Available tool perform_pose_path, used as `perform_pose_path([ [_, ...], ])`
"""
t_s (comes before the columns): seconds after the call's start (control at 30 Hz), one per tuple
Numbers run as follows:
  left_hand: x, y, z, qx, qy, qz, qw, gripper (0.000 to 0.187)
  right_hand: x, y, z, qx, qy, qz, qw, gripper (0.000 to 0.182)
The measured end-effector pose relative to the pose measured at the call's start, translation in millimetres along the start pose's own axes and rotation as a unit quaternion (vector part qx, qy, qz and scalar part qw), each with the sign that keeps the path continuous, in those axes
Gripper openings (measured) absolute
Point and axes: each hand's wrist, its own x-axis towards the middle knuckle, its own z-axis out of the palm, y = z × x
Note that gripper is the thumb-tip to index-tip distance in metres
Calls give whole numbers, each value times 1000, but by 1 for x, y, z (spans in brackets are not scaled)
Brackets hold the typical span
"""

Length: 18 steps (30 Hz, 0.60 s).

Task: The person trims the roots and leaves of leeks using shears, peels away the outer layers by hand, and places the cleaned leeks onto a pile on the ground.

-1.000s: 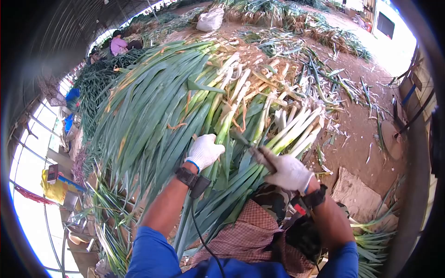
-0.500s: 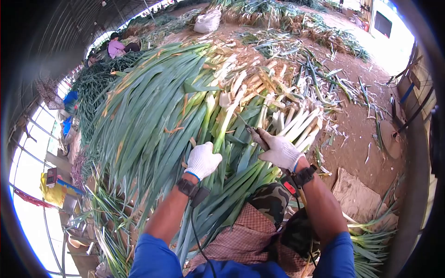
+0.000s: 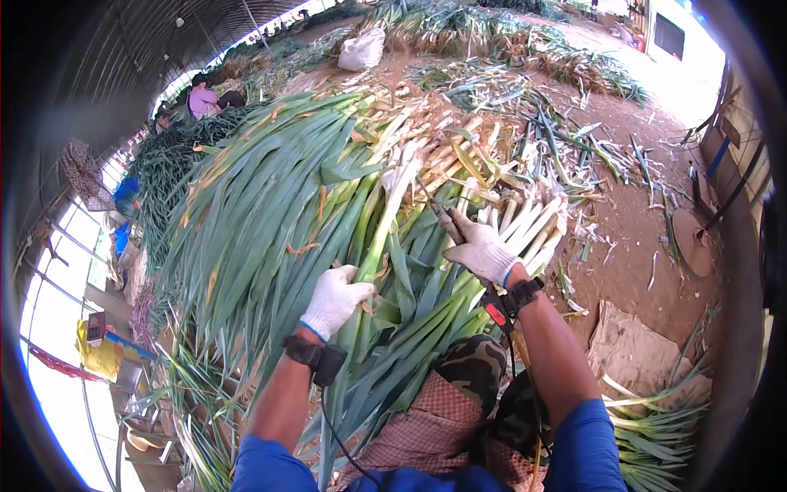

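Note:
My left hand (image 3: 334,300), in a white knit glove, is closed around the green part of a leek (image 3: 392,209) whose white end points up and away from me. In my right hand (image 3: 484,249), also gloved, is a knife (image 3: 447,221) with a dark, worn handle; its thin blade points up toward the leek's white end, apart from it as far as I can see. A large heap of leeks (image 3: 254,197) spreads under and left of my hands. By my right hand lies a bunch of pale leek stalks (image 3: 529,221), their leaves running toward my knees.
Peeled scraps (image 3: 566,156) litter the brown dirt floor (image 3: 627,217). A flattened brown sack (image 3: 631,340) lies at right, near more leeks (image 3: 656,435). A white sack (image 3: 362,49) stands farther back. A person in a pink top (image 3: 202,100) sits at upper left.
My left hand has moved left and slightly down with the leek, which now shows more of its length. My right hand has shifted slightly up and left with the knife.

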Motion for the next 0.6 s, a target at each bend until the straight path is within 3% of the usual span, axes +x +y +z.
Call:
perform_pose_path([
  [0.1,-5,12,-10,-61,-15,35,997,22,-7,15,-4,57,57,8,997,99],
  [0.17,-7,28,-13,-84,-10,64,994,23,-18,18,-3,72,36,-49,996,103],
  [0.27,4,58,-2,0,-3,68,998,26,-39,20,-2,78,36,-78,993,102],
  [0.33,21,63,7,123,14,110,986,28,-40,51,-4,223,108,-76,966,101],
  [0.4,37,70,33,207,36,129,969,35,-68,30,-43,204,75,35,975,100],
  [0.5,64,52,85,319,48,175,930,38,-79,47,-47,91,84,50,991,98],
  [0.57,63,51,112,329,16,142,933,35,-89,53,-60,126,112,130,977,100],
  [0.6,64,46,124,366,-14,116,923,37,-90,58,-68,79,107,158,978,99],
])
